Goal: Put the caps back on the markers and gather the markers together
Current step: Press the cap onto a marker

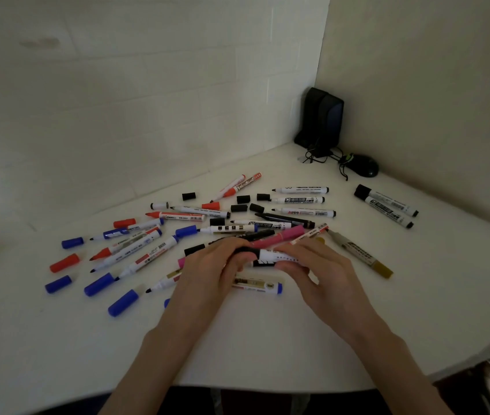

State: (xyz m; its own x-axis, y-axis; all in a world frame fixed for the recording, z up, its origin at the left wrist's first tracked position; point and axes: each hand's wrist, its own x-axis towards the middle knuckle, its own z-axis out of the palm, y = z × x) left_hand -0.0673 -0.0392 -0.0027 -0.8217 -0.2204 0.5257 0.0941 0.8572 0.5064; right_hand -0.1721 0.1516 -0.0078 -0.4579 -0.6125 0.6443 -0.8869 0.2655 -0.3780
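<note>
While both hands meet above the middle of the worktop (261, 342), they share one white-barrelled marker (269, 257), held roughly level between them. The left hand (213, 265) curls its fingers round the marker's black end, and the right hand (315, 269) pinches the white barrel between thumb and fingers. The fingers cover the join, so I cannot tell whether the cap is fully seated. Just under the hands lies a blue-ended marker (258, 285), and just beyond the knuckles a pink marker (279, 238) lies slantwise across the heap. A gold marker (360, 254) rests close to the right hand, on its outer side. The uncapped markers (303, 211) spread in a loose fan behind and to the left of the hands. Loose blue caps (72, 242) and a red cap (64, 262) sit well out to the left, and black caps (239, 208) are dotted among the far barrels. Two capped markers (387, 205) lie side by side, well apart to the right. In the far corner stand dark speakers (323, 121) with a mouse (363, 165) beside them.
</note>
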